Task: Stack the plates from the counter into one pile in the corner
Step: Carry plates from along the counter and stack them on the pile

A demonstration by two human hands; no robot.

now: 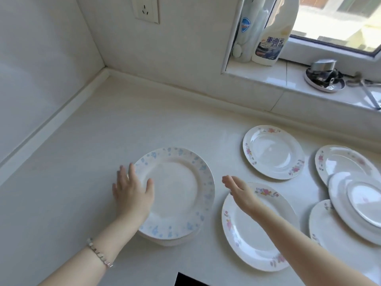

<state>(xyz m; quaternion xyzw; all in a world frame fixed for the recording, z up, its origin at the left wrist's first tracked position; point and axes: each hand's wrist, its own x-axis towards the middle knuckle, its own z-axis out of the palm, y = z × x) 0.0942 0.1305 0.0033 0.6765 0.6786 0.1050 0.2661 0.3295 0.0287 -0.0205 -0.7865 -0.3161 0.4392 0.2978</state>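
While the left hand (133,193) rests spread on the face-up blue-flowered plate stack (181,188), the right hand (240,191) hovers straight-fingered

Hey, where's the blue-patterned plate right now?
The blue-patterned plate sits centre-left on the counter in the head view, topping a small pile; the left hand rests on its left rim and a pink-flowered plate lies just to its right.

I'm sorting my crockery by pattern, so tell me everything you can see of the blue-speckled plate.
The blue-speckled plate is round, white and ceramic by its look, with pale blue blotches scattered around its broad rim and a plain well. It lies face up, topping a low pile of plates on the counter. The left hand rests on its left rim, thumb toward the well.
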